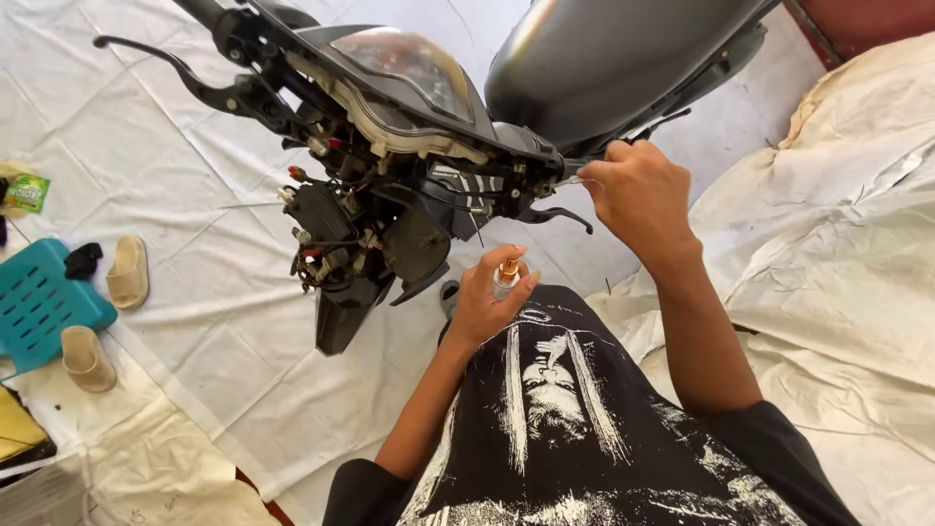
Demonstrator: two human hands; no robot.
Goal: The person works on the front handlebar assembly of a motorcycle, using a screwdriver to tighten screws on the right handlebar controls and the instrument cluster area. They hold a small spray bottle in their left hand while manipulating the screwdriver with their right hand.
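Observation:
A motorcycle front end (409, 166) stands before me with its headlight cowl off, showing wires and connectors. My left hand (492, 297) is closed around a small clear bulb with a brass base (507, 272), held low near my chest. My right hand (638, 190) is raised at the right end of the handlebar, fingers pinched on a thin metal part (570, 179) beside the brake lever (560, 216). The instrument cluster (414, 63) sits above the exposed wiring.
White cloth sheets (195, 195) cover the floor. A teal plastic stool (44, 302) and two beige sandals (127, 273) lie at the left. A covered bulky shape (847, 244) rises at the right. The left handlebar lever (175, 68) juts toward the upper left.

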